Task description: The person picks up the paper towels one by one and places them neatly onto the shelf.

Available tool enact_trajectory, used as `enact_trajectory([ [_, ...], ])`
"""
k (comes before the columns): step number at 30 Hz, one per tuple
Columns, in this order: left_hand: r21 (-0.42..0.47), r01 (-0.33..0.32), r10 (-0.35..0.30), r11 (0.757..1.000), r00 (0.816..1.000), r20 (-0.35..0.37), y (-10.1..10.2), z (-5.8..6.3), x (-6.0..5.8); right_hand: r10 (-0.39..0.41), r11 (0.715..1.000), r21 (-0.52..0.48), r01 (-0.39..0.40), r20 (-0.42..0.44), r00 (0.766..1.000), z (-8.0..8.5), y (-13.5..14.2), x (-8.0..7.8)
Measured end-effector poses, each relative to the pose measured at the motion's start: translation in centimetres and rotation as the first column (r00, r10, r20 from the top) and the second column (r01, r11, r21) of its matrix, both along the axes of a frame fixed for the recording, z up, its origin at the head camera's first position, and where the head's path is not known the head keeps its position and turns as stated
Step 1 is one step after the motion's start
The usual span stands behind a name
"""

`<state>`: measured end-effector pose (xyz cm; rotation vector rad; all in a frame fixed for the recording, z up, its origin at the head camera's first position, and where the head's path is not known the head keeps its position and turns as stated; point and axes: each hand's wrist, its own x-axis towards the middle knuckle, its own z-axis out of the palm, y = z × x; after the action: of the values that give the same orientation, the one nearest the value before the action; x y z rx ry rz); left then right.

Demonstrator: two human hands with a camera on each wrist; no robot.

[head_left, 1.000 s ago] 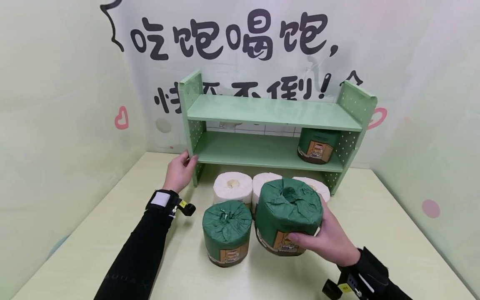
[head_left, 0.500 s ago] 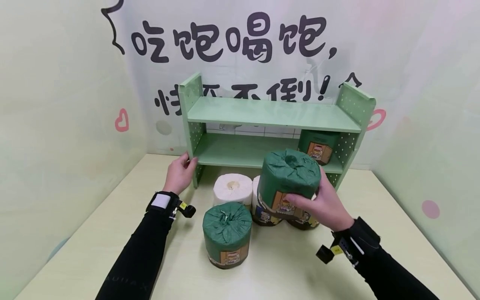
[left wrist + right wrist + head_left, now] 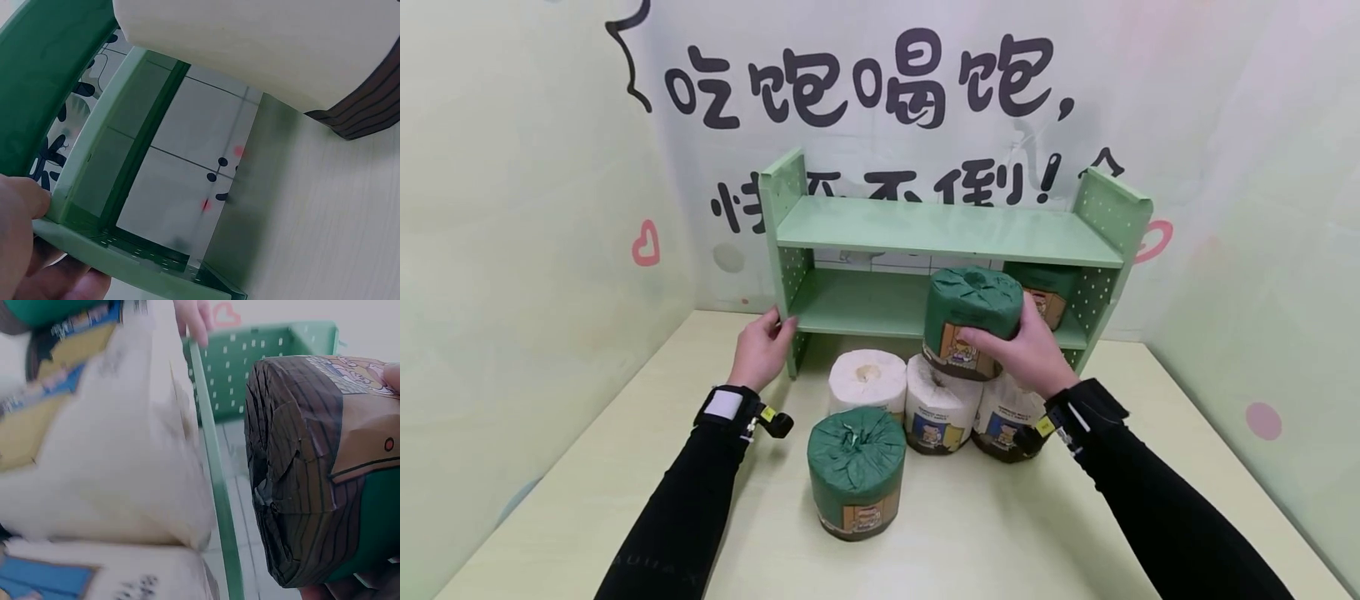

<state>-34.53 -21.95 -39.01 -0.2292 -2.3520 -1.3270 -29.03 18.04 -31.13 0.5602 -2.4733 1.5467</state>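
Note:
My right hand (image 3: 1028, 346) grips a green-wrapped toilet paper roll (image 3: 972, 292) at the front of the shelf rack's middle board. In the right wrist view the roll's brown crumpled base (image 3: 294, 469) shows close beside the green shelf edge (image 3: 215, 450). My left hand (image 3: 762, 352) holds the left side of the green shelf rack (image 3: 947, 229), thumb on one face and fingers behind, as the left wrist view shows. Another green roll (image 3: 1054, 302) stands at the right end of the middle board, partly hidden by the held roll.
White toilet paper rolls (image 3: 868, 375), (image 3: 942, 417), (image 3: 1003, 417) stand in a row on the table (image 3: 940, 533) before the rack. A separate green roll (image 3: 856, 471) stands nearer me. Printed cloth walls (image 3: 535, 208) enclose the table at the back and sides.
My right hand has lifted the green roll up and away from me, from above the table to the middle board's front. The left hand stays on the rack.

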Motion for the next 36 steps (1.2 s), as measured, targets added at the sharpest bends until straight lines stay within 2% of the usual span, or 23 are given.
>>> enact_trajectory([
  [8, 0.005, -0.001, 0.001, 1.0, 1.0, -0.003, 0.0, -0.2, 0.2, -0.098, 0.989, 0.115, 0.091, 0.061, 0.993, 0.0, 0.1, -3.1],
  [12, 0.008, -0.004, 0.004, 1.0, 1.0, -0.005, 0.0, -0.4, 0.2, -0.141, 0.974, 0.193, 0.12, 0.102, 0.985, 0.0, -0.2, -3.9],
  [16, 0.004, -0.007, 0.007, 1.0, 1.0, 0.005, 0.0, -0.5, 0.2, -0.158, 0.968, 0.216, 0.128, 0.128, 0.979, 0.2, -0.4, -4.4],
  [22, -0.001, -0.003, 0.003, 1.0, 1.0, 0.0, 0.0, 0.0, 0.2, -0.197, 0.948, 0.268, 0.17, 0.078, 0.977, 0.9, -1.3, -4.8],
  [30, -0.005, -0.005, 0.005, 1.0, 1.0, -0.014, 0.0, 0.4, 0.4, -0.231, 0.939, 0.283, 0.195, 0.098, 0.968, 1.9, -2.1, -5.3],
  [36, -0.009, 0.001, -0.001, 1.0, 1.0, -0.003, 0.0, 0.6, 0.8, -0.24, 0.911, 0.346, 0.225, -0.001, 0.971, 2.1, -2.3, -6.1],
])
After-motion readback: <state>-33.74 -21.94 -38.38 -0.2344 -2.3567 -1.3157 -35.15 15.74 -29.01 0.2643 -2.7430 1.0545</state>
